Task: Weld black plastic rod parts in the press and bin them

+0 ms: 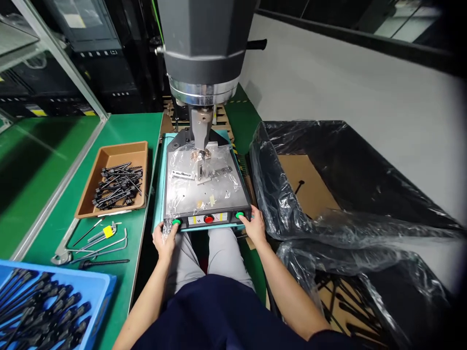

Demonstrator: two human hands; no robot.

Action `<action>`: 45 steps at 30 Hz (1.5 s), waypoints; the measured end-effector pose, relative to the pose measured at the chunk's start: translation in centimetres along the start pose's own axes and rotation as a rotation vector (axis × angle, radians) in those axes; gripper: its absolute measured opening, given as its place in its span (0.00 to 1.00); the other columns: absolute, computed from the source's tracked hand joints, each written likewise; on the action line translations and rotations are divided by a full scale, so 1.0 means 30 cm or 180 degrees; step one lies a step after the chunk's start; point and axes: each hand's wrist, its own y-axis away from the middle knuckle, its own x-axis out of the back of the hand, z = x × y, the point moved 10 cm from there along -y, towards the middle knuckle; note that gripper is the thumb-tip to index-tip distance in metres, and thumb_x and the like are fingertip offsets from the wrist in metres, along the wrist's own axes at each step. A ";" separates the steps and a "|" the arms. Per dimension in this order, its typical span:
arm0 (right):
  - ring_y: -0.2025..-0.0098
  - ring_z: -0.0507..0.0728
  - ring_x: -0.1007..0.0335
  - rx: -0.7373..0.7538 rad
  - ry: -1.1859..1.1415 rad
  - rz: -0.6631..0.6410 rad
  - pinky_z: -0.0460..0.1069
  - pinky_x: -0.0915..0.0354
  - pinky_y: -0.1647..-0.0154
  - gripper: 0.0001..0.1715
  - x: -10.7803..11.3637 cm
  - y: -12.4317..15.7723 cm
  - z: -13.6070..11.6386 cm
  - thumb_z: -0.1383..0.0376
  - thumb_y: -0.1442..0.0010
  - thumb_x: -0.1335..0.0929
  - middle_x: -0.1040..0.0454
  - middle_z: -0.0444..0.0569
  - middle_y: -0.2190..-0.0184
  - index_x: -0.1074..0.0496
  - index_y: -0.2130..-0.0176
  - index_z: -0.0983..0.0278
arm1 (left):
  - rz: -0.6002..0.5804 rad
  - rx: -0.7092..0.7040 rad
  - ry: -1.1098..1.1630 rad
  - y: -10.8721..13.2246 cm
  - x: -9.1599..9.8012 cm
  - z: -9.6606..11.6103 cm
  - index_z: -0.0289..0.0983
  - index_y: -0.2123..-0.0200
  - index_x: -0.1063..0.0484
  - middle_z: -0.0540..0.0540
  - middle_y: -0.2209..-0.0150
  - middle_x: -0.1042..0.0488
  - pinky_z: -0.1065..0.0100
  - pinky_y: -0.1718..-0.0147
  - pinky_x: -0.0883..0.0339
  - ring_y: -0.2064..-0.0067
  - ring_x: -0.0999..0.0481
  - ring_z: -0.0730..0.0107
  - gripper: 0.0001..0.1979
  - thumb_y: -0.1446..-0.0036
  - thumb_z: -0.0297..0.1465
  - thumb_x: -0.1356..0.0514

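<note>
My left hand (165,241) is closed around the left front corner of the press machine's base, its thumb on a green button (176,222). At the opposite corner, my right hand (256,227) grips the base with its thumb on the other green button (240,215). A red button (208,219) sits between them on the front panel. Behind it lies the metal bed plate (189,199), partly covered with clear film. The tapered metal tool (200,129) of the grey machine head (207,39) points down at a small fixture (202,170); its contents are hard to make out.
On the green bench at left are a brown tray (85,206) of black-headed metal rods, hex keys (105,238), an adjustable wrench (62,255) and a blue crate (107,282) of black parts. Film-lined black bins (268,194) stand at right, one holding a single black-headed rod (299,186).
</note>
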 end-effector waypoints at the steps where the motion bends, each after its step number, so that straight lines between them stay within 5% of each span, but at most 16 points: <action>1: 0.50 0.66 0.33 -0.0022 0.0019 0.0022 0.59 0.34 0.49 0.39 0.001 0.001 0.004 0.47 0.46 0.31 0.32 0.59 0.51 0.36 0.42 0.65 | -0.0009 0.0025 0.0000 -0.001 -0.003 -0.003 0.42 0.49 0.33 0.39 0.48 0.27 0.52 0.45 0.37 0.42 0.31 0.50 0.32 0.52 0.55 0.38; 45: 0.44 0.69 0.36 0.0051 -0.0123 -0.0004 0.62 0.37 0.45 0.44 -0.016 0.027 0.025 0.44 0.45 0.32 0.35 0.59 0.46 0.40 0.38 0.62 | -0.0131 -0.0076 0.0013 0.008 -0.005 0.000 0.42 0.47 0.33 0.42 0.47 0.28 0.57 0.42 0.43 0.40 0.34 0.53 0.30 0.49 0.52 0.41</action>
